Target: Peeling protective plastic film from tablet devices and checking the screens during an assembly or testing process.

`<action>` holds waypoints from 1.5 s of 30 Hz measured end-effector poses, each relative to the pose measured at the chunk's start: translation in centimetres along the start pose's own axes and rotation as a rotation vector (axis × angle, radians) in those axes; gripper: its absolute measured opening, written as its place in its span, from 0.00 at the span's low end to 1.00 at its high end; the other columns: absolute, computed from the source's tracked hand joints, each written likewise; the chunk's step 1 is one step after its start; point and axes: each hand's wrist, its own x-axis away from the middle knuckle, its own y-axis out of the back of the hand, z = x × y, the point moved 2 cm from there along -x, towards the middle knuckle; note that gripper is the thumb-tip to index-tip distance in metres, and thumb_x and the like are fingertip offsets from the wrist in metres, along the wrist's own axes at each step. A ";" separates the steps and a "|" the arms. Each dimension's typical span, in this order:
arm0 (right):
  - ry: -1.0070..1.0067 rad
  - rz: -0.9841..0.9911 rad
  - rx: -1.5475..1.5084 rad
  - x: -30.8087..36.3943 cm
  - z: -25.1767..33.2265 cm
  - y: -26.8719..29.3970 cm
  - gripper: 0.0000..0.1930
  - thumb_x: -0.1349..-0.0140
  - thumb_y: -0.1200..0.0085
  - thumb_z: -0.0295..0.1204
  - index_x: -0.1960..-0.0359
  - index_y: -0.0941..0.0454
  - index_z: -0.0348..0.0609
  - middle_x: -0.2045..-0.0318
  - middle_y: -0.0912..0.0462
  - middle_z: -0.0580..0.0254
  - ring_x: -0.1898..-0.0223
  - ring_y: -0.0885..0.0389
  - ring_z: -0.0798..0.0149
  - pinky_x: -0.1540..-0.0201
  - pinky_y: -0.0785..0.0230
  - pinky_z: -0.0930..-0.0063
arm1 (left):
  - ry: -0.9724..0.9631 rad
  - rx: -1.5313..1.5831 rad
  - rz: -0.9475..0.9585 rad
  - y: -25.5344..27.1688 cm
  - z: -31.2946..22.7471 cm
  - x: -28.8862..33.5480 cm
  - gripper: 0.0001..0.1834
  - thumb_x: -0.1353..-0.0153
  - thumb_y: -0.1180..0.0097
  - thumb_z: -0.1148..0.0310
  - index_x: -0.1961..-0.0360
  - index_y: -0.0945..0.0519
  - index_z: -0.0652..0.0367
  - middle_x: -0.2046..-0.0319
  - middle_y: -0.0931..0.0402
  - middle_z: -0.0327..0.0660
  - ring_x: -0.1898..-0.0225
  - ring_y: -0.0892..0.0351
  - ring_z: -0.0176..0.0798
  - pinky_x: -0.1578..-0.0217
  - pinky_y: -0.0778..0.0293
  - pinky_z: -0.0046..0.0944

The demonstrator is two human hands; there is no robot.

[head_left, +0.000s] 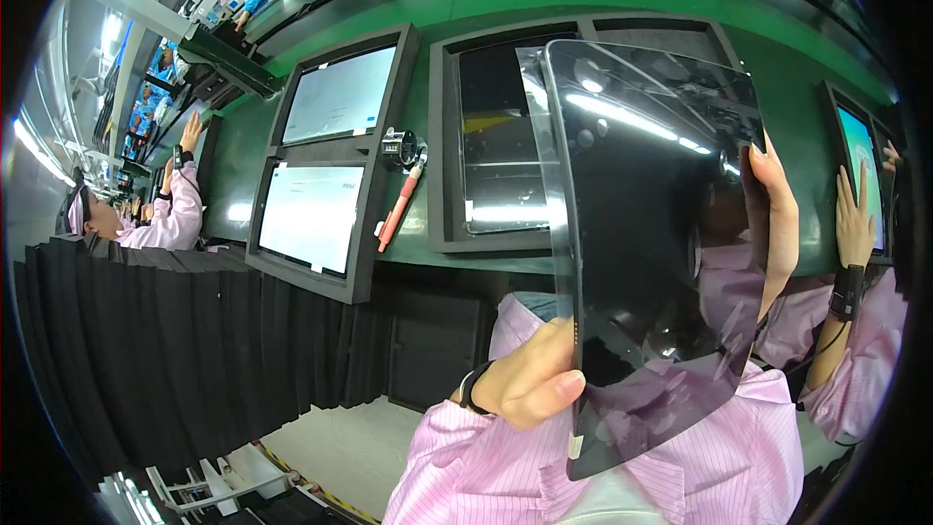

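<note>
A large tablet (661, 233) with a dark, glossy screen is held up close in front of me, tilted, with ceiling lights mirrored in it. My left hand (530, 374) is closed on its lower left edge, the thumb lying on the front. On the opposite long edge, my right hand (775, 214) grips it higher up, its other fingers hidden behind. A clear strip shows along the tablet's left side. Partly covered by it, a black foam tray (447, 136) lies on the green bench with another dark tablet (501, 146) in its left compartment.
Left of that tray, a foam tray (367, 151) holds two lit tablets (311, 214). Between the trays lie a small black-and-silver loupe (398, 148) and a red pen (398, 209). Black foam trays (194, 340) are stacked at lower left. Co-workers' hands (853, 219) appear at both sides.
</note>
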 end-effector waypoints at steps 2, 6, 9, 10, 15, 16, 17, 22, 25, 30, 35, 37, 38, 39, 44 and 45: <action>-0.050 -0.080 -0.157 0.9 0.3 -0.4 0.26 0.43 0.52 0.27 0.43 0.41 0.31 0.53 0.28 0.61 0.52 0.30 0.73 0.47 0.42 0.83 | -0.063 -0.037 0.098 0.0 0.0 -0.8 0.31 0.48 0.61 0.64 0.49 0.44 0.81 0.74 0.30 0.56 0.74 0.30 0.54 0.71 0.34 0.41; -0.108 0.228 -0.472 0.1 -2.5 0.0 0.14 0.42 0.51 0.25 0.55 0.30 0.32 0.61 0.24 0.62 0.58 0.27 0.74 0.52 0.36 0.84 | -0.236 -0.405 0.097 -1.1 -2.4 -2.4 0.37 0.48 0.57 0.71 0.44 0.56 0.85 0.89 0.36 0.47 0.90 0.35 0.47 0.86 0.41 0.36; -0.078 -0.032 -0.620 0.6 -4.0 -0.4 0.08 0.41 0.52 0.24 0.62 0.27 0.32 0.63 0.23 0.62 0.59 0.26 0.73 0.50 0.35 0.85 | -0.190 -0.349 0.120 -2.6 -3.2 -3.7 0.37 0.46 0.55 0.73 0.42 0.58 0.83 0.88 0.34 0.45 0.88 0.31 0.41 0.84 0.37 0.32; -0.096 -0.122 -0.636 0.6 -4.7 -0.8 0.08 0.41 0.53 0.24 0.63 0.26 0.32 0.64 0.23 0.63 0.59 0.26 0.73 0.51 0.35 0.86 | -0.215 -0.335 0.132 -2.9 -3.6 -4.1 0.37 0.46 0.55 0.73 0.42 0.58 0.83 0.88 0.34 0.45 0.88 0.31 0.41 0.84 0.37 0.32; -0.285 0.034 -0.835 1.1 -5.8 -1.3 0.06 0.39 0.53 0.28 0.66 0.25 0.40 0.68 0.23 0.69 0.65 0.26 0.79 0.59 0.34 0.90 | -0.077 -0.347 0.108 -4.1 -5.1 -5.3 0.38 0.48 0.53 0.74 0.42 0.57 0.81 0.86 0.29 0.43 0.86 0.28 0.33 0.80 0.34 0.26; -0.263 0.051 -0.812 1.3 -5.2 -1.4 0.06 0.38 0.53 0.28 0.66 0.25 0.41 0.69 0.23 0.70 0.65 0.26 0.79 0.60 0.34 0.90 | -0.014 -0.388 0.096 -4.3 -5.4 -5.4 0.37 0.50 0.53 0.73 0.42 0.54 0.83 0.83 0.26 0.45 0.83 0.24 0.36 0.75 0.30 0.25; -0.235 0.066 -0.824 1.3 -5.0 -1.2 0.07 0.38 0.54 0.29 0.65 0.25 0.41 0.68 0.22 0.70 0.65 0.26 0.79 0.61 0.35 0.90 | -0.024 -0.402 0.108 -4.6 -5.6 -5.6 0.38 0.51 0.52 0.73 0.42 0.54 0.83 0.84 0.26 0.46 0.84 0.24 0.35 0.76 0.31 0.25; -0.239 0.206 -0.913 0.6 -5.9 -1.3 0.08 0.37 0.55 0.29 0.64 0.25 0.39 0.66 0.23 0.69 0.64 0.26 0.79 0.60 0.34 0.89 | 0.008 -0.443 0.089 -4.2 -6.2 -5.5 0.37 0.52 0.49 0.72 0.44 0.49 0.83 0.82 0.25 0.47 0.83 0.23 0.36 0.76 0.31 0.26; -0.044 -0.113 -0.769 -0.2 -5.7 2.8 0.09 0.37 0.56 0.27 0.62 0.27 0.35 0.63 0.24 0.65 0.63 0.26 0.76 0.56 0.32 0.89 | -0.060 -0.494 0.079 -3.6 -6.4 -5.7 0.34 0.52 0.47 0.72 0.46 0.43 0.82 0.76 0.24 0.50 0.80 0.23 0.38 0.74 0.30 0.27; 0.803 0.097 -0.579 2.3 0.9 3.8 0.19 0.35 0.62 0.32 0.46 0.40 0.31 0.56 0.26 0.52 0.55 0.27 0.68 0.48 0.35 0.77 | -0.135 -0.721 -0.074 -0.6 -7.8 -5.5 0.20 0.57 0.43 0.72 0.62 0.26 0.75 0.67 0.25 0.53 0.66 0.23 0.47 0.62 0.31 0.34; 1.370 0.235 0.253 5.6 5.5 0.1 0.19 0.38 0.60 0.41 0.53 0.41 0.38 0.66 0.22 0.42 0.84 0.28 0.60 0.79 0.31 0.79 | -0.475 -0.247 -0.226 1.8 -7.9 -6.6 0.16 0.54 0.40 0.73 0.63 0.25 0.69 0.66 0.23 0.49 0.63 0.24 0.42 0.59 0.31 0.37; 1.487 0.458 0.403 5.6 6.9 -2.0 0.18 0.41 0.55 0.31 0.53 0.45 0.37 0.73 0.23 0.38 0.84 0.23 0.55 0.88 0.36 0.75 | -0.618 -0.133 -0.163 1.7 -8.4 -7.5 0.12 0.52 0.42 0.74 0.65 0.25 0.69 0.68 0.23 0.50 0.63 0.24 0.43 0.58 0.30 0.40; 1.442 0.557 0.494 6.2 7.8 -2.7 0.18 0.42 0.53 0.33 0.55 0.43 0.38 0.72 0.23 0.32 0.83 0.22 0.51 0.87 0.31 0.73 | -0.734 -0.091 -0.095 2.0 -8.3 -7.6 0.11 0.50 0.44 0.74 0.66 0.25 0.69 0.68 0.23 0.50 0.63 0.23 0.43 0.58 0.30 0.41; 1.533 0.516 0.485 6.2 7.6 -3.2 0.19 0.40 0.56 0.28 0.50 0.47 0.36 0.72 0.23 0.37 0.82 0.21 0.54 0.89 0.35 0.76 | -0.740 -0.039 -0.084 2.1 -8.5 -7.6 0.09 0.49 0.45 0.75 0.67 0.25 0.69 0.69 0.23 0.49 0.63 0.23 0.44 0.57 0.30 0.42; 1.485 0.387 0.573 7.0 7.1 -3.3 0.18 0.41 0.53 0.30 0.53 0.42 0.35 0.77 0.22 0.40 0.83 0.21 0.55 0.86 0.32 0.75 | -0.677 -0.050 -0.165 2.3 -7.8 -7.6 0.08 0.44 0.47 0.70 0.70 0.28 0.65 0.74 0.26 0.49 0.68 0.23 0.47 0.56 0.31 0.51; 1.454 0.424 0.587 7.1 7.0 -3.5 0.19 0.44 0.49 0.29 0.54 0.41 0.38 0.73 0.22 0.38 0.81 0.20 0.55 0.86 0.33 0.75 | -0.688 -0.028 -0.152 2.6 -7.5 -7.7 0.09 0.45 0.46 0.69 0.69 0.29 0.64 0.73 0.26 0.49 0.68 0.23 0.46 0.54 0.32 0.52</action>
